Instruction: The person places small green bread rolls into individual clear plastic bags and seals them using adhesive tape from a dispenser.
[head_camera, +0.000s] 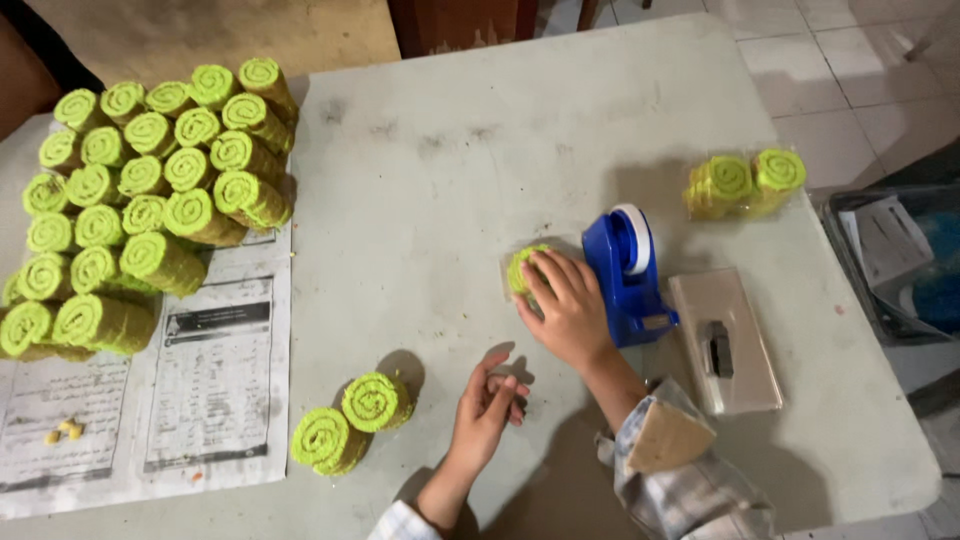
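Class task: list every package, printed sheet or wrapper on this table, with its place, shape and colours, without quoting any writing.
Clear wrapped pack: far right of the table, two green spiral rolls inside.
Wrapped roll: under the right hand, beside the blue tape dispenser, green in clear film.
Printed newspaper sheets: left side, white with black print, under the stacked rolls.

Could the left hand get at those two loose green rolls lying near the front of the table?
Probably yes. The left hand is empty and hangs just right of the two green rolls, with only bare table between them. The right hand is elsewhere, pressing another roll beside the blue tape dispenser.
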